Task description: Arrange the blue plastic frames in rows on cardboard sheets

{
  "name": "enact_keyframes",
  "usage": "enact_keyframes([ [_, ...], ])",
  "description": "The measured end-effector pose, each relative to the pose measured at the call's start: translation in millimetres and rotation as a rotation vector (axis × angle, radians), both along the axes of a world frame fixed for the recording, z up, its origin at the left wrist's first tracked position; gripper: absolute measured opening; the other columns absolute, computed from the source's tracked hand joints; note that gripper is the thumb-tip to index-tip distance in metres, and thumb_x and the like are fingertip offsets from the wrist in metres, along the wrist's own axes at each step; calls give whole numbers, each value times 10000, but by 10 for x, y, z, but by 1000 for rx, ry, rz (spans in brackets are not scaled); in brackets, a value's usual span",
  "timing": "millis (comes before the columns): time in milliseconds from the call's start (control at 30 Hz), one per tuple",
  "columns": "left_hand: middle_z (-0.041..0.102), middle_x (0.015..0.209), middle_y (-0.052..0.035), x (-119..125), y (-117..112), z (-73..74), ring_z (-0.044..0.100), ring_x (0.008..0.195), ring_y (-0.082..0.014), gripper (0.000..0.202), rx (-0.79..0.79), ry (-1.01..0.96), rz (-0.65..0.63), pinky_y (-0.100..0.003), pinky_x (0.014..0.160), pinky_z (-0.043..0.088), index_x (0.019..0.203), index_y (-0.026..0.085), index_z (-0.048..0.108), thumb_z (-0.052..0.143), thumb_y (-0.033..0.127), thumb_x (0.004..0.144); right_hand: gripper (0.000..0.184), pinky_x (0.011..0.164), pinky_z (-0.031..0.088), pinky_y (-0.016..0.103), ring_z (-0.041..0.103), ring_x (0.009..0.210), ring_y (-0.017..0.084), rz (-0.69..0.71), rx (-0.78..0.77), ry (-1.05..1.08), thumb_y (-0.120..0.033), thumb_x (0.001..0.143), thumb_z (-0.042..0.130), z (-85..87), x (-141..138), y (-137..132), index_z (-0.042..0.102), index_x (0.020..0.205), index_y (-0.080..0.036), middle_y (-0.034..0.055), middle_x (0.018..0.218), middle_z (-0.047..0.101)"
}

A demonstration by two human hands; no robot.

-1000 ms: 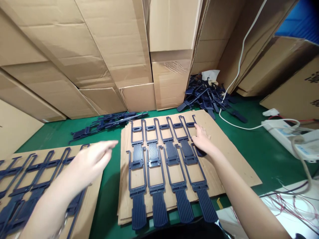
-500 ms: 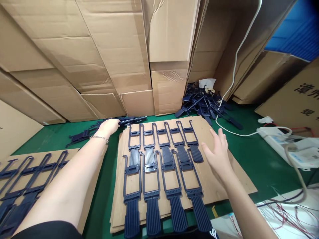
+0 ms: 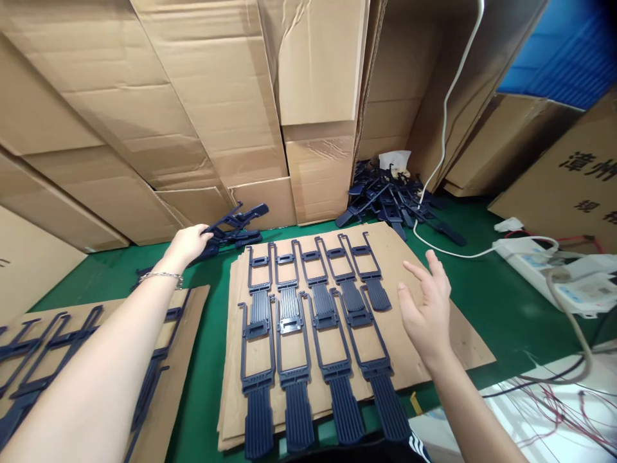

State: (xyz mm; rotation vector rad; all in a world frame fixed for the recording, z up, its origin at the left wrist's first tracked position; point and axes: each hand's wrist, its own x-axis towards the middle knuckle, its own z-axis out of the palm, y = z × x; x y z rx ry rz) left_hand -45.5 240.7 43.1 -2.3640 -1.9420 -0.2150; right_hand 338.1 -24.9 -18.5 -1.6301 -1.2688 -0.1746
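Gripping at least one dark-blue bracket [image 3: 238,220], your left hand [image 3: 189,244] hovers by the rear pile [image 3: 247,239] on the counter [image 3: 472,289]; your right hand [image 3: 427,308], empty, hangs spread over the cardboard [image 3: 409,360]. Expect light, stiff, somewhat brittle plastic; take hold at the broad plate [image 3: 260,211]

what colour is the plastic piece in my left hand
The plastic piece is dark navy blue, clearest in the head view.

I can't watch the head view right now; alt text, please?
A person's left hand grips at least one dark blue part by a pile at the back of a green table. The open right hand holds nothing, beside similar parts laid on cardboard: five in the back row, four in front.
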Motion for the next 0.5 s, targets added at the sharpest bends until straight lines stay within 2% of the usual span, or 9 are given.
enact_keyframes([
  [100, 593, 1111, -129, -26, -117, 165, 538, 1013, -253, 390, 86, -75, 15, -376, 859, 417, 1129, 35, 544, 391, 290, 876, 251, 1008, 256, 530, 323, 1259, 267, -8, 142, -55, -180, 813, 472, 18, -28, -63, 550, 1050, -204, 88, 1376, 351],
  [233, 607, 1088, -101, 110, -289, 438, 549, 980, -239, 367, 208, -147, -38, -401, 828, 440, 1121, 75, 547, 395, 314, 888, 256, 949, 326, 557, 378, 1218, 282, -17, 174, 4, -159, 796, 482, 21, -51, -104, 555, 1033, -226, 74, 1334, 410],
  [400, 614, 1050, -47, 535, -559, 700, 542, 969, -202, 282, 317, -128, -252, -367, 869, 427, 1066, 140, 572, 416, 298, 891, 309, 968, 328, 549, 404, 1201, 262, 88, 190, 106, -172, 797, 500, 97, -135, -37, 530, 1094, -250, 60, 1315, 428],
  [433, 616, 1025, -57, 633, -639, 723, 541, 961, -208, 262, 372, -97, -318, -368, 874, 423, 1040, 133, 580, 423, 278, 888, 324, 986, 322, 533, 406, 1203, 249, 130, 196, 162, -182, 805, 499, 134, -150, -22, 519, 1120, -255, 57, 1309, 436],
  [500, 619, 943, -94, 820, -830, 736, 553, 901, -226, 224, 591, -1, -512, -378, 836, 442, 992, 105, 583, 422, 209, 875, 354, 1017, 313, 492, 399, 1217, 223, 224, 177, 327, -219, 834, 479, 239, -156, -6, 484, 1185, -266, 49, 1307, 445],
])
